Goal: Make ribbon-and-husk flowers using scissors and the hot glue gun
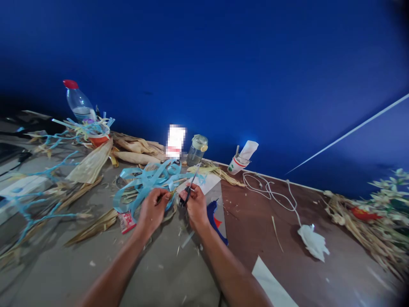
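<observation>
My right hand (pixel 197 207) is closed around a pair of scissors (pixel 192 181), whose blades point up and away from me. Close beside it, my left hand (pixel 154 207) pinches something thin and small, too blurred to name. Loops of light blue ribbon (pixel 142 185) lie just beyond my left hand. A blue glue gun (pixel 211 213) with a red trigger rests to the right of my right hand, partly hidden by the forearm. Near my left wrist lies a small red packet (pixel 127 222).
Dried corn husks (pixel 137 147), a red-capped bottle (pixel 78 100) and blue-wrapped branches (pixel 30 213) stand or lie on the left. Toward the wall are a glass jar (pixel 196 151) and a paper cup (pixel 235 165). A white cable (pixel 281 196) and dried fibres (pixel 354 226) lie right.
</observation>
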A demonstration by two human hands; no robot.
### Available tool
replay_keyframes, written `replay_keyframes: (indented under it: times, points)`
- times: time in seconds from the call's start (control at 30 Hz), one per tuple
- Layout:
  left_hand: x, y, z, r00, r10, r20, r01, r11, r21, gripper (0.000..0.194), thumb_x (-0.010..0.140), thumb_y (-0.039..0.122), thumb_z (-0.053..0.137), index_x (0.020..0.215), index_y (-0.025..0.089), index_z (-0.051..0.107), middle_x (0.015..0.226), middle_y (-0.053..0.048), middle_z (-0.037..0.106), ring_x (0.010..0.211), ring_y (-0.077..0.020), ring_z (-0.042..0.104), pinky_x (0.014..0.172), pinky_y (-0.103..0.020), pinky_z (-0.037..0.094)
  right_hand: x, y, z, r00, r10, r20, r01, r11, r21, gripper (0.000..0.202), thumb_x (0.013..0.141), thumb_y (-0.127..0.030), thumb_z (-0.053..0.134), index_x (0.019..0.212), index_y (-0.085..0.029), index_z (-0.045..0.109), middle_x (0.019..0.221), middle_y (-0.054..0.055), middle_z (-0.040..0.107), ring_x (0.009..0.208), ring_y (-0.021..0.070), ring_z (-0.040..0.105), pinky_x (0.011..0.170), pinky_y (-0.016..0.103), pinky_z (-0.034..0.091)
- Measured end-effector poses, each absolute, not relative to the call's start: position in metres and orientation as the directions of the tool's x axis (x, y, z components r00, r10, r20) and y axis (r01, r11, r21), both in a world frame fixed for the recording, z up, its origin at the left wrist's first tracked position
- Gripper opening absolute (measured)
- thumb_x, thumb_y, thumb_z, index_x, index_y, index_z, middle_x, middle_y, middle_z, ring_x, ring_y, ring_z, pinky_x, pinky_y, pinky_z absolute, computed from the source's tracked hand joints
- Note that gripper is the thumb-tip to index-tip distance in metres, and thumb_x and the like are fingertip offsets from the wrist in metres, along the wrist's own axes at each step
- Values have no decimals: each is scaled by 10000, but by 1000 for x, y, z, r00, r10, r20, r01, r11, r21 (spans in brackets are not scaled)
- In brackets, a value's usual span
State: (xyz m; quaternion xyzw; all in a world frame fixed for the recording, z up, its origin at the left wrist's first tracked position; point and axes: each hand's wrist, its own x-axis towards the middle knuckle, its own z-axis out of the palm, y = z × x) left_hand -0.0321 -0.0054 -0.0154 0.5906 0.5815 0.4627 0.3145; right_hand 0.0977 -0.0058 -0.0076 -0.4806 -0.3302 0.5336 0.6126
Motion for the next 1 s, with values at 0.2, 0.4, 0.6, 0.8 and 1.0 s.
replay_keyframes:
  times: [0.2,0.4,0.6,0.8,1.0]
  points:
    - [-26,-12,-15,-34,939,342,510,-278,814,148,798,293,502,719,194,580,743,-43,583,716,-191,533,666,-317,416,91,-9,0,213,977,0,-224,49,-973,449,563,-172,715,964,-200,515,721,-45,603,603,102,568,547,208,446]
    - [-24,-12,-6,6,996,92,269,-91,959,266,771,423,519,665,185,569,589,12,493,572,-145,447,544,-265,346,96,-7,-2,184,977,-103,-278,-49,-959,478,562,-221,732,967,-203,478,630,-64,615,539,113,562,517,217,426]
    - [-25,-12,0,188,965,-183,-117,207,971,437,653,584,629,637,166,504,527,66,354,461,-68,289,460,-223,194,101,-7,-5,95,977,-193,-449,-131,-884,488,563,-265,746,970,-210,482,606,-83,591,440,68,467,416,177,327]
    - [-25,-9,-4,150,974,-170,-101,186,977,484,625,622,644,622,167,477,473,92,298,437,-53,236,440,-214,150,100,-5,-10,117,982,-150,-484,-76,-872,423,550,-214,750,896,-199,506,621,-83,593,501,68,509,498,183,387]
    - [-30,-5,-1,259,951,-167,-43,185,982,387,608,499,700,725,145,595,542,49,484,466,-71,379,464,-215,269,104,-1,-11,147,977,-154,-488,-63,-870,424,557,-258,748,897,-215,498,596,-87,573,464,75,489,463,195,372]
